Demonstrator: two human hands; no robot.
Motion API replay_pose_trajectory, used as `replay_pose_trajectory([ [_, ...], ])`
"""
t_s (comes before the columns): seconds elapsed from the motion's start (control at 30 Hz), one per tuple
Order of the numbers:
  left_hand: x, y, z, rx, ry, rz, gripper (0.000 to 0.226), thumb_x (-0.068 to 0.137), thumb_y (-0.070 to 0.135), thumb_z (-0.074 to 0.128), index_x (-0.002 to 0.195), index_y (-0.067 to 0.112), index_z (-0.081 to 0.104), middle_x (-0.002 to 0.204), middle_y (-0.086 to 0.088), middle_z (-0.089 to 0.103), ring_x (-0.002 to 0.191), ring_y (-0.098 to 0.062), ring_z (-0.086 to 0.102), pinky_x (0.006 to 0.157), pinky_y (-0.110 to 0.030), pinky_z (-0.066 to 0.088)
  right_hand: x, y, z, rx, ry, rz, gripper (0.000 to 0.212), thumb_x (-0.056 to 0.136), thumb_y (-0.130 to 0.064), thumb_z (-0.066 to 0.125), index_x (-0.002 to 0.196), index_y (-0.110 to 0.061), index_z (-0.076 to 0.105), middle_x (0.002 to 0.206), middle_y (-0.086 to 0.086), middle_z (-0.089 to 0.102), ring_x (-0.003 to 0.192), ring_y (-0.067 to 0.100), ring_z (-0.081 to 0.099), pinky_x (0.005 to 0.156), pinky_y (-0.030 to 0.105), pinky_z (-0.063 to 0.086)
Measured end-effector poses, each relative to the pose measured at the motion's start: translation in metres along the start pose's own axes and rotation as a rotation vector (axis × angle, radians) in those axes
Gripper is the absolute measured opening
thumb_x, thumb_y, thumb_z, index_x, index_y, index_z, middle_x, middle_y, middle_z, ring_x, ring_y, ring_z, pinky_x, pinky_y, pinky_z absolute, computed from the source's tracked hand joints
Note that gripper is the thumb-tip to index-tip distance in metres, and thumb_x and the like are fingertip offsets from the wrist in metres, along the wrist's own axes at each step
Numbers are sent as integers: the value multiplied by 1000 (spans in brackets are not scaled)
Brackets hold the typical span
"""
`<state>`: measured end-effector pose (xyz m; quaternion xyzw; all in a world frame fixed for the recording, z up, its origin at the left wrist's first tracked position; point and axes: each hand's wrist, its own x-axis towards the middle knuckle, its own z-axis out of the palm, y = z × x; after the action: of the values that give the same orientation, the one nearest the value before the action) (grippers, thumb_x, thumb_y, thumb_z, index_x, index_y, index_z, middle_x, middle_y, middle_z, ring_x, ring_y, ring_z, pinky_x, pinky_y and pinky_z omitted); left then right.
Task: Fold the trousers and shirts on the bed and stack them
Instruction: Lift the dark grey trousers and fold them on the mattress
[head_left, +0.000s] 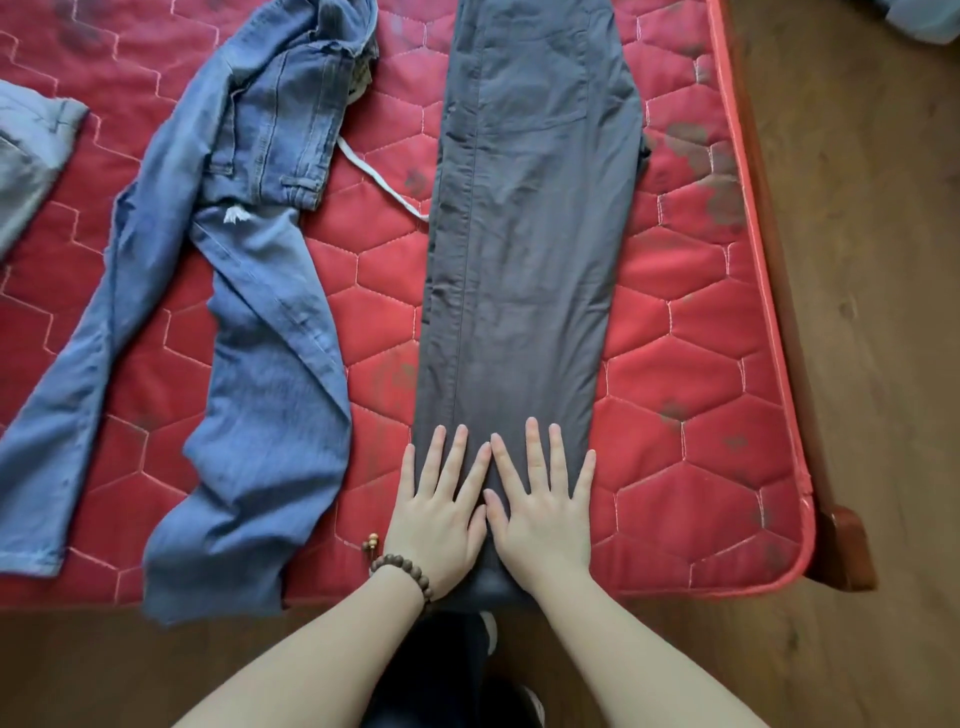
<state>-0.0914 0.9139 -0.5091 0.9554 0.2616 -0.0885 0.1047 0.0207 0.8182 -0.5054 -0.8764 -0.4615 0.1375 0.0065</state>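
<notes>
Dark grey trousers (524, 234) lie lengthwise on the red quilted mattress (691, 364), folded leg over leg, their cuffs at the near edge. My left hand (441, 509) and my right hand (545, 509) press flat side by side on the cuff end, fingers straight and spread. A beaded bracelet sits on my left wrist. Blue jeans (249, 291) lie crumpled and unfolded to the left of the grey trousers, one leg hanging over the near edge.
A grey garment (31, 156) shows at the left edge of the bed. A white drawstring (374, 176) lies between the jeans and the grey trousers. The wooden bed frame (841, 551) and wooden floor (883, 312) are on the right.
</notes>
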Motion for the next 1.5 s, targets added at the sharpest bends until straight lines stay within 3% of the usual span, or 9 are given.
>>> replay_pose_trajectory([
  [0.23, -66, 21, 17, -13, -25, -44, 63, 92, 38, 34, 149, 13, 30, 157, -16, 21, 146, -33, 17, 113, -56, 20, -67, -14, 15, -10, -32, 7, 57, 97, -47, 24, 151, -29, 22, 160, 12, 14, 148, 32, 9, 113, 60, 13],
  [0.37, -90, 32, 7, -146, 41, -77, 55, 90, 28, 50, 140, 4, 46, 150, -26, 32, 139, -40, 32, 110, -56, 33, -94, -18, 7, 67, 11, -37, 51, 96, -37, 39, 145, -24, 41, 154, 16, 29, 144, 33, 25, 112, 57, 28],
  [0.5, -83, 32, -17, -408, 108, -404, 56, 85, 8, 64, 136, -3, 46, 136, -27, 45, 124, -41, 47, 105, -47, 39, -97, -16, -6, 330, 102, 211, 56, 89, -15, 61, 143, -16, 46, 153, 18, 32, 139, 35, 34, 109, 45, 35],
  [0.7, -63, 16, -36, -662, 29, -794, 21, 94, 27, 56, 106, 11, 52, 100, -12, 64, 97, -33, 60, 80, -39, 46, -82, -16, -21, 581, 72, 582, 49, 92, -17, 56, 139, -12, 44, 123, 11, 53, 116, 28, 45, 98, 41, 39],
  [0.87, -67, 8, -34, -608, 81, -771, 20, 93, 23, 60, 98, 3, 60, 107, -13, 51, 103, -29, 49, 91, -37, 39, -78, -16, -23, 634, -7, 677, 10, 94, -21, 55, 100, -13, 53, 99, 4, 55, 102, 28, 51, 87, 41, 44],
  [0.93, -67, 5, -34, -652, 92, -761, 16, 92, 20, 61, 90, 4, 57, 101, -12, 49, 96, -29, 51, 89, -33, 37, -78, -17, -23, 615, 11, 670, 11, 95, -21, 54, 87, -15, 49, 93, 0, 47, 98, 25, 48, 85, 39, 42],
  [1.17, -66, -9, -32, -798, 71, -761, 22, 90, 19, 58, 71, 13, 47, 75, -1, 51, 70, -20, 46, 62, -29, 29, -81, -22, -28, 901, 16, 737, 13, 93, -21, 56, 96, -18, 44, 82, -2, 56, 74, 18, 54, 57, 25, 35],
  [1.37, -78, -23, -30, -907, -31, -699, 24, 91, 22, 58, 73, 10, 48, 67, 1, 50, 64, -15, 42, 57, -22, 34, -81, -9, -25, 1113, -215, 826, 26, 87, -16, 68, 112, -9, 62, 105, 8, 68, 96, 25, 63, 86, 33, 51],
  [1.5, -85, -24, -32, -883, -34, -695, 28, 91, 20, 58, 71, 12, 41, 65, 1, 42, 62, -16, 36, 55, -19, 31, -87, -3, -29, 1080, -204, 842, 15, 81, -19, 76, 73, -12, 65, 73, 0, 62, 75, 22, 54, 60, 27, 42],
])
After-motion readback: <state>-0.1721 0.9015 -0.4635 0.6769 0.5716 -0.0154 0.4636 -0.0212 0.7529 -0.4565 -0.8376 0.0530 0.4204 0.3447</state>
